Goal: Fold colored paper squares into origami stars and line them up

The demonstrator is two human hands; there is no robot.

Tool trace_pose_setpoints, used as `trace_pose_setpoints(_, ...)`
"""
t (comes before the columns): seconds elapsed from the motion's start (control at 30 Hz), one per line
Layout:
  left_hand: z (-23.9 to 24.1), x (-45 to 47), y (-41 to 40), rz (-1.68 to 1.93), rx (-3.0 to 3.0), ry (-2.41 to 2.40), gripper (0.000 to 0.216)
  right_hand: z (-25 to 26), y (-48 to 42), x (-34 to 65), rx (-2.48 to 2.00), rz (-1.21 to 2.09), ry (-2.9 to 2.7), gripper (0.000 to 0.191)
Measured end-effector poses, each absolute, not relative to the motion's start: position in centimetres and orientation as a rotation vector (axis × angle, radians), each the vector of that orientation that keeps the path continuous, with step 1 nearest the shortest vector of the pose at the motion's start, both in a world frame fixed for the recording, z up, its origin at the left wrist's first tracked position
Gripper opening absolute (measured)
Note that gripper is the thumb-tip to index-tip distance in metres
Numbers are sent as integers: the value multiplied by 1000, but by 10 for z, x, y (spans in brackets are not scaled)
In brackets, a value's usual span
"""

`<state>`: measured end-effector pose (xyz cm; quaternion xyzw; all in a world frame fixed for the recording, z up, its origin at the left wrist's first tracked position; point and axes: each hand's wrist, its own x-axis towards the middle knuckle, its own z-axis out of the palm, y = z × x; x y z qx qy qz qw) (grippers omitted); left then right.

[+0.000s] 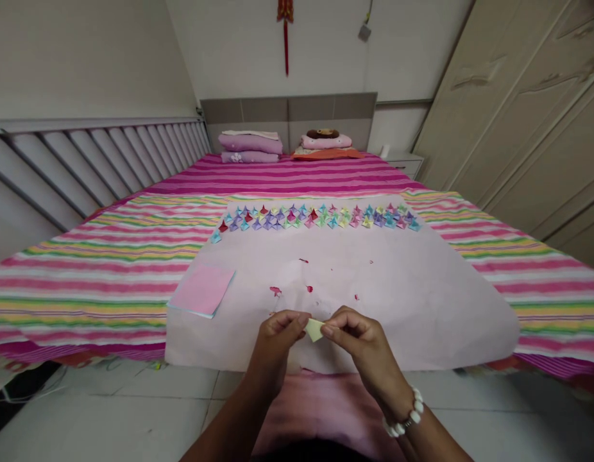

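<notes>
My left hand (276, 340) and my right hand (357, 340) meet over the near edge of a large white sheet (422, 289) spread on the bed. Both pinch a small folded pale yellow paper piece (315, 329) between their fingertips. A white bead bracelet (407, 416) circles my right wrist. To the left on the sheet lies a stack of pink square papers (202, 290). Along the sheet's far edge runs a row of several small folded paper shapes (316, 217) in many colours.
The bed has a striped cover (95, 269), with folded bedding and pillows (251, 146) at the headboard. Tiny red paper scraps (276, 290) dot the sheet. A slatted wall panel stands left, a wardrobe (528, 115) right, tiled floor below.
</notes>
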<state>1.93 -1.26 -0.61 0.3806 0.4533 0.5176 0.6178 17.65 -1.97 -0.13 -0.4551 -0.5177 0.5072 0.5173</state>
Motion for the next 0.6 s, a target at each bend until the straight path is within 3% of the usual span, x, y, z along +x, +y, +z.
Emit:
trace_pose_setpoints(0.37, -10, 18, -11, 1092, 837, 952, 21, 4, -22, 170, -973, 1509, -1028, 28)
trace_pose_setpoints(0.6, -10, 10, -10, 1036, 898, 880, 14, 2, -21, 172, -886, 1686, -964, 21)
